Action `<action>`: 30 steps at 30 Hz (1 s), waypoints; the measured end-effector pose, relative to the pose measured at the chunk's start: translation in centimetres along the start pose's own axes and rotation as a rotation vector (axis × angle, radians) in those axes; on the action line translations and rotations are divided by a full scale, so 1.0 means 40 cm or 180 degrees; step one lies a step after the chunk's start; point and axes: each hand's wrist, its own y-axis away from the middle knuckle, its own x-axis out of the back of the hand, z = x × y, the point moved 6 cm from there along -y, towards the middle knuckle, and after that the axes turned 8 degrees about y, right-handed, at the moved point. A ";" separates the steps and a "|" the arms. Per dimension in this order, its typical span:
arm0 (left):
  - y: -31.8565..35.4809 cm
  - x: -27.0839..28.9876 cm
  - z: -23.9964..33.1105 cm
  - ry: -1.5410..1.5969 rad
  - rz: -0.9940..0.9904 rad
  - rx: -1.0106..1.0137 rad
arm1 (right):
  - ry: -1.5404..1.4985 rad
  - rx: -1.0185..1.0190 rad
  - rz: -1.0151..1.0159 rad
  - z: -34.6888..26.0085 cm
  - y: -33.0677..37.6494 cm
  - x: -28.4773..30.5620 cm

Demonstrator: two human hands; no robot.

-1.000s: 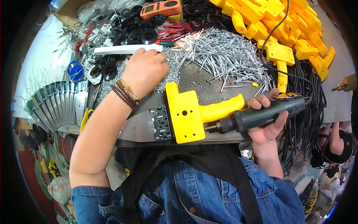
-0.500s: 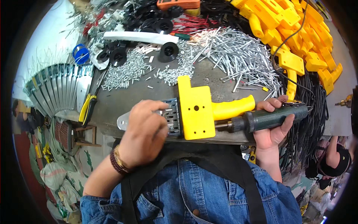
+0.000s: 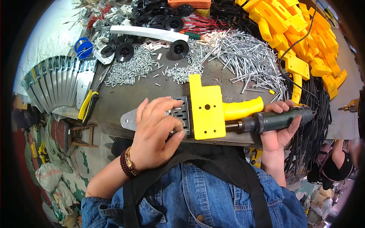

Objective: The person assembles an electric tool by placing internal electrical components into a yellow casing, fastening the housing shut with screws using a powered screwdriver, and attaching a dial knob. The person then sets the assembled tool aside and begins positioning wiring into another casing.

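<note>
Heaps of silver nails (image 3: 243, 53), screws (image 3: 133, 70) and yellow plastic housings (image 3: 300, 34) are crowding a grey workbench (image 3: 152, 95) — at its near edge the left hand (image 3: 156, 133) is pressing loosely curled fingers on a yellow-handled tool's metal plate (image 3: 180, 116), while the right hand (image 3: 279, 127) is gripping a dark green power screwdriver (image 3: 275, 119) against it.

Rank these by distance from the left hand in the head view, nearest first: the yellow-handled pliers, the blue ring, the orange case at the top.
From the left hand:
1. Yellow-handled pliers, to its left on the bench edge.
2. Blue ring, up and to the left, beside the fanned metal blades.
3. Orange case, at the top edge, beyond the screws and black wheels.
</note>
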 end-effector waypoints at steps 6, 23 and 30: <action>0.000 -0.003 0.003 -0.0056 -0.0012 -0.0048 | -0.0089 -0.0041 0.0018 0.003 0.005 0.007; -0.014 -0.008 0.000 0.0075 0.0179 0.0106 | -0.0162 -0.0058 0.0025 -0.002 0.007 0.014; -0.006 -0.008 0.000 0.0211 0.0385 0.0014 | -0.0144 -0.0107 -0.0065 0.002 0.013 0.006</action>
